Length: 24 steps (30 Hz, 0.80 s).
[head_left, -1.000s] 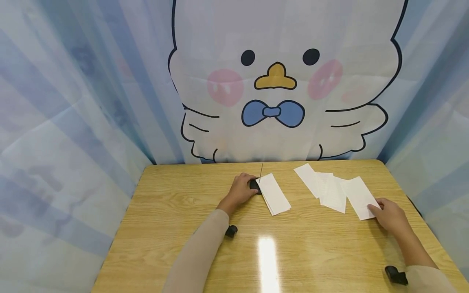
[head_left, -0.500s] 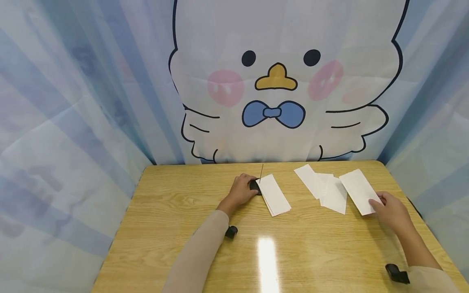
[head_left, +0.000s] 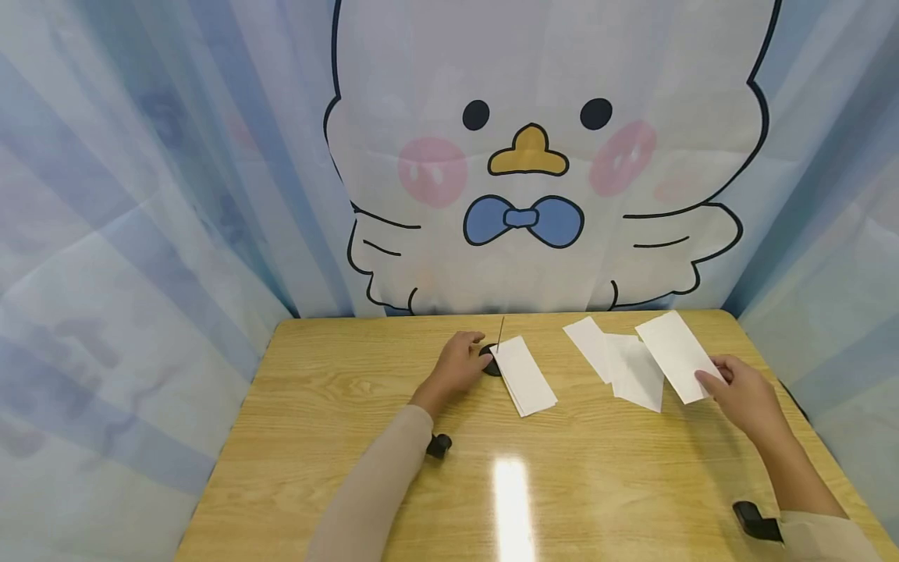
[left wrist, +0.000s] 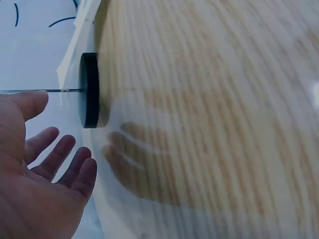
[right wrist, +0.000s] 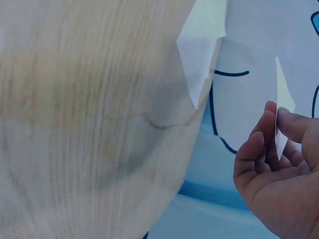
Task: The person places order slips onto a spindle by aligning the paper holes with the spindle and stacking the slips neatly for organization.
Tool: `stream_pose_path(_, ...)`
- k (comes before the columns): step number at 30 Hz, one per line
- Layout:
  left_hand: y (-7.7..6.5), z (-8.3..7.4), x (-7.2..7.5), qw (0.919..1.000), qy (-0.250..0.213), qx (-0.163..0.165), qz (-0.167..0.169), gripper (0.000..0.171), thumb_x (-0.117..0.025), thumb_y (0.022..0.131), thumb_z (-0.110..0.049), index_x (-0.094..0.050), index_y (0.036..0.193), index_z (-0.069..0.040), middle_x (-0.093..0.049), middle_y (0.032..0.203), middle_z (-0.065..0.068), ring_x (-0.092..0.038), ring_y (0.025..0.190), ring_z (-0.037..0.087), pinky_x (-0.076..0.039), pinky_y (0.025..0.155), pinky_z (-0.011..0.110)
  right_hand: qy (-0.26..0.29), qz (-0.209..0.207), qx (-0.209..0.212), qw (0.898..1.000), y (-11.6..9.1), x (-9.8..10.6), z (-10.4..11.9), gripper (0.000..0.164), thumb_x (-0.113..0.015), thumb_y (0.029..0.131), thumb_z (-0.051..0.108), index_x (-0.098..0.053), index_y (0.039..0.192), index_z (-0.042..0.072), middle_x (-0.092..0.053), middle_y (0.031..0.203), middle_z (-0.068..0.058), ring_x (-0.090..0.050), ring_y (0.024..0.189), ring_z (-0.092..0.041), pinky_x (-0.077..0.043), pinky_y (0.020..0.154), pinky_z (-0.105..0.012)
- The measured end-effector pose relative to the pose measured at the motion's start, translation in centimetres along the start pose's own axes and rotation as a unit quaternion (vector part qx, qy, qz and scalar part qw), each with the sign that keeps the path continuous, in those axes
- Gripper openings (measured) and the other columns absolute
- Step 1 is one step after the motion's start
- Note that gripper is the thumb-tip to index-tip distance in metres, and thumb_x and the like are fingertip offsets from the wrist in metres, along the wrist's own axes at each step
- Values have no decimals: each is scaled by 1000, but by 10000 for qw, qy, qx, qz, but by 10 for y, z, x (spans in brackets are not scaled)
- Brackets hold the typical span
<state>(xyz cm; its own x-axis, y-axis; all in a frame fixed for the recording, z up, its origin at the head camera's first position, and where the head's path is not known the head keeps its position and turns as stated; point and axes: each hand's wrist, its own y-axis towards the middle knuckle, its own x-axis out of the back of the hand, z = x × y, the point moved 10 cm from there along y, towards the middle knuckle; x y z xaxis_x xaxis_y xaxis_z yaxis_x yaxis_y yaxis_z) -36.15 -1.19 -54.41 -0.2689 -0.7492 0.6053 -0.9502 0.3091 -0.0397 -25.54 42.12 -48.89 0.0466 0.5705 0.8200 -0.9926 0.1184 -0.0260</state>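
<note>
My right hand [head_left: 747,396] pinches a white paper slip [head_left: 677,355] by its near right corner. The right wrist view shows that slip [right wrist: 282,99] edge-on between thumb and fingers, held above the table. A paper spike stands left of centre, with a round black base [left wrist: 89,90] and a thin upright rod [head_left: 501,334]. A few stacked paper slips [head_left: 525,378] lie against it, their top corner at the rod. My left hand [head_left: 456,365] is beside the base; in the left wrist view its fingers are spread and apart from the base, with the thumb near the rod.
Several loose paper slips [head_left: 635,371] overlap at the back right of the wooden table [head_left: 337,437]. A curtain [head_left: 534,273] with a cartoon bird hangs along the table's back edge. Black wrist devices [head_left: 757,521] sit by both sleeves.
The right hand has lifted the paper slip off the others and shifted it up and left. The left hand has loosened from the spike's base and drawn slightly left.
</note>
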Motion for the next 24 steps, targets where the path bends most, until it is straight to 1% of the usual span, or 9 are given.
stream_pose_path(4, -3, -5, 10, 9991, -396, 63, -111, 49, -59, 106, -28, -52, 151, -10, -54, 146, 11, -55, 133, 32, -52, 104, 48, 41, -41, 75, 10000, 3, 3, 14, 62, -54, 108, 38, -48, 139, -16, -59, 126, -41, -65, 102, -49, -57, 67, -39)
stream_pose_path(8, -6, -14, 20, 9977, -609, -89, -294, 48, -60, 106, -29, -54, 150, -10, -54, 145, 11, -55, 129, 32, -54, 100, 47, 101, -89, 143, 9998, 5, 6, 27, 62, -56, 107, 39, -50, 138, -14, -61, 124, -39, -66, 97, -43, -53, 64, -32)
stream_pose_path(13, -11, -29, 32, 9960, -554, -442, -549, 45, -61, 106, -28, -56, 147, -10, -57, 142, 14, -57, 126, 33, -53, 100, 47, 139, -134, 273, 9994, 7, 9, 42, 63, -56, 107, 41, -52, 137, -14, -63, 123, -38, -67, 95, -42, -52, 62, -28)
stream_pose_path(15, -12, -36, 38, 9950, -489, -569, -658, 44, -62, 106, -28, -58, 145, -10, -59, 141, 13, -59, 124, 32, -52, 101, 47, 192, -141, 333, 9992, 7, 10, 48, 62, -57, 107, 40, -52, 137, -13, -63, 123, -38, -67, 96, -41, -51, 62, -27)
stream_pose_path(20, -16, -57, 54, 9921, -416, -844, -833, 41, -62, 106, -27, -60, 142, -8, -62, 139, 12, -61, 122, 30, -53, 100, 46, 274, -183, 411, 9986, 10, 12, 65, 59, -59, 106, 39, -54, 136, -11, -66, 120, -33, -65, 90, -26, -50, 61, -24)
stream_pose_path(22, -17, -67, 58, 9906, -430, -960, -869, 41, -62, 106, -26, -61, 142, -8, -62, 139, 13, -62, 121, 29, -53, 100, 46, 272, -197, 413, 9986, 12, 12, 71, 59, -60, 105, 39, -54, 136, -11, -67, 119, -33, -64, 88, -23, -49, 60, -23)
stream_pose_path(24, -17, -75, 62, 9894, -463, -1051, -894, 41, -62, 105, -26, -61, 142, -9, -62, 139, 12, -62, 121, 27, -53, 100, 45, 280, -184, 393, 9987, 13, 13, 77, 59, -60, 105, 39, -54, 137, -11, -66, 120, -33, -64, 88, -26, -49, 60, -24)
